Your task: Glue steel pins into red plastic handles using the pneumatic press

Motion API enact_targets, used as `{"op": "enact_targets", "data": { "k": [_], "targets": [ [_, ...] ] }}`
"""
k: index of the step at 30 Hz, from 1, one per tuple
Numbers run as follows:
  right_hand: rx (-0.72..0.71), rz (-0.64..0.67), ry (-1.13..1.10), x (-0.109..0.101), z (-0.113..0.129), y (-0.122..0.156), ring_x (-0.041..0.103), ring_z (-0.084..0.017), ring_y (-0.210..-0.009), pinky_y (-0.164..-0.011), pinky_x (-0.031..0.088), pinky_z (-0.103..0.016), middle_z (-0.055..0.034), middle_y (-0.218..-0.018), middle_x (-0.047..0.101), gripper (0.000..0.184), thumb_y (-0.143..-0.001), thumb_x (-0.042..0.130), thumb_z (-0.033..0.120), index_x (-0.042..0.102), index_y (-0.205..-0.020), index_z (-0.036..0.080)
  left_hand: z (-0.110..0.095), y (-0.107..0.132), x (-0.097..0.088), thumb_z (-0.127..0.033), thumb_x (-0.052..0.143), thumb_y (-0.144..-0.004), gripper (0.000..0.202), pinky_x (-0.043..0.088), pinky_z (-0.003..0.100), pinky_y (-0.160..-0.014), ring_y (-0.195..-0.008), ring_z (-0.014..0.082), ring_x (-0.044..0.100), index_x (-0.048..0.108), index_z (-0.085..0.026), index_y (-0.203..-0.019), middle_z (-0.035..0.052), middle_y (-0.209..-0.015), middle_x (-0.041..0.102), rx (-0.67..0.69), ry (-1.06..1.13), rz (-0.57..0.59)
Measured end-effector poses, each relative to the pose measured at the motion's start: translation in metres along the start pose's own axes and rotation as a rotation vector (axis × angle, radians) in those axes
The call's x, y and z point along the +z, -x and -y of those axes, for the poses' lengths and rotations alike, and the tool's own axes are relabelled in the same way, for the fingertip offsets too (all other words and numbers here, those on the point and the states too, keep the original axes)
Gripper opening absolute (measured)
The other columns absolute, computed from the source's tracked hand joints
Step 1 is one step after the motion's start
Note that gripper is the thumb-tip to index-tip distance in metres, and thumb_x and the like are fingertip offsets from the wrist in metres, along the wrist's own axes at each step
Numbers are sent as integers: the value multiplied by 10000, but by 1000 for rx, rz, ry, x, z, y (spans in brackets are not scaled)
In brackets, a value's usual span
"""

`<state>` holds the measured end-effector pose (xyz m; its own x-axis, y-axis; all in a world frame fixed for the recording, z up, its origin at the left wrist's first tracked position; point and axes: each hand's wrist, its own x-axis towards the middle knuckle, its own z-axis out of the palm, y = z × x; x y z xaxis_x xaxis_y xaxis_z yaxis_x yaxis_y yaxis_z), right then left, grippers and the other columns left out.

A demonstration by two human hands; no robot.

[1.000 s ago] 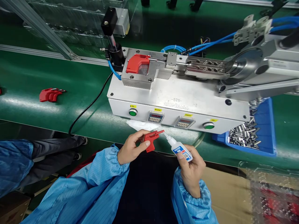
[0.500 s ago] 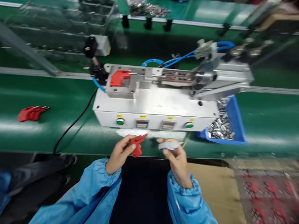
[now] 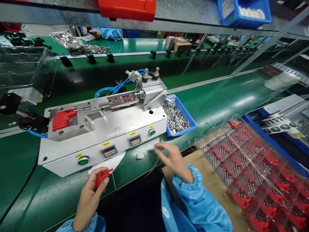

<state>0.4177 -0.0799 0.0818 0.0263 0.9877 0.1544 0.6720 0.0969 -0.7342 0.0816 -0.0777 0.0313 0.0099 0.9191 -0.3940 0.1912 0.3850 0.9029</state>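
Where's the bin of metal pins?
In the head view, the blue bin sits right of centre on the green table, beside the machine, beyond the right hand.

From my end, I see a grey shelf [image 3: 188,16] at twelve o'clock, a slanted metal post [image 3: 262,48] at two, glare [image 3: 243,99] on the green bench [image 3: 210,104] at three.

Held part [image 3: 99,183] red; bin [image 3: 189,119] blue; tabletop [image 3: 207,103] green; sleeve [image 3: 201,204] light blue (buttons [image 3: 83,160] green, labels [image 3: 106,144] yellow).

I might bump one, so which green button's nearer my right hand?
The right-end green button, near the bin of metal pieces, is nearer your right hand; the other green button is toward the left end of the machine.
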Motion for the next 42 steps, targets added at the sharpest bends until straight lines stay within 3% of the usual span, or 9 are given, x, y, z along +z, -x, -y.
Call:
{"op": "enact_targets", "data": {
  "k": [6,12,18,20,23,26,30,36,42],
  "targets": [
    [248,81,425,-85,-43,-92,754,-250,-995,-968,576,-360,-74,-1012,806,248,-877,642,53,825,-957,201,-4,-7,-9,-669,815,-770,627,593,327,-774,-1028,281,718,706,-226,-1200,107,-1197,758,19,-81,42],
    [375,245,540,-78,-76,-137,717,-195,-794,-855,586,-358,-36,-766,747,125,-804,812,105,737,-729,172,-13,-6,-28,-630,809,-800,582,664,362,-757,-1012,309,762,734,-246,-1231,118,-1222,773,36,-148,47],
    [287,120,451,-99,-67,-135,723,-213,-743,-732,550,-300,-51,-764,774,111,-786,776,97,802,-743,195,-6,0,-38,-615,806,-795,567,666,367,-741,-939,296,769,743,-231,-1207,115,-1121,798,47,-100,-72],
    [252,61,393,-114,-57,-132,733,-224,-745,-688,541,-314,-78,-828,792,49,-831,789,192,820,-794,182,-4,0,-37,-594,786,-817,530,656,361,-743,-957,295,766,744,-233,-1203,114,-1138,800,47,-86,-89],
    [179,24,265,-131,-31,-128,740,-247,-710,-602,524,-347,-132,-840,790,366,-857,815,521,836,-919,161,-4,-4,-35,-528,751,-854,450,642,379,-830,-1040,301,762,748,-238,-1199,100,-1166,803,80,-81,-88],
    [102,-35,36,-134,7,-129,721,-264,-656,-557,535,-400,-146,-796,779,658,-627,886,803,846,-939,225,-9,-11,-29,-447,718,-864,389,610,407,-919,-1063,296,754,757,-236,-1189,90,-1169,809,133,-89,-76],
    [-146,-47,9,-111,63,-146,718,-278,-716,-602,574,-447,-140,-796,757,627,-565,834,918,812,-689,303,-21,-17,-22,-348,695,-850,374,564,430,-1000,-1070,286,740,764,-240,-1201,81,-1160,817,188,-94,-56],
    [-394,189,-27,-37,126,-205,714,-247,-772,-745,575,-416,-78,-839,765,586,-802,736,820,787,-820,237,-31,-13,-16,-295,715,-817,388,567,448,-962,-1027,311,725,784,-277,-1199,68,-1128,822,228,-137,-112],
    [-550,191,75,43,156,-260,694,-213,-796,-773,518,-327,-27,-802,743,105,-867,689,243,694,-777,190,-29,-9,-19,-289,655,-837,406,554,436,-1028,-1111,300,717,763,-290,-1228,42,-1224,807,214,-192,-103]
  ]
}}
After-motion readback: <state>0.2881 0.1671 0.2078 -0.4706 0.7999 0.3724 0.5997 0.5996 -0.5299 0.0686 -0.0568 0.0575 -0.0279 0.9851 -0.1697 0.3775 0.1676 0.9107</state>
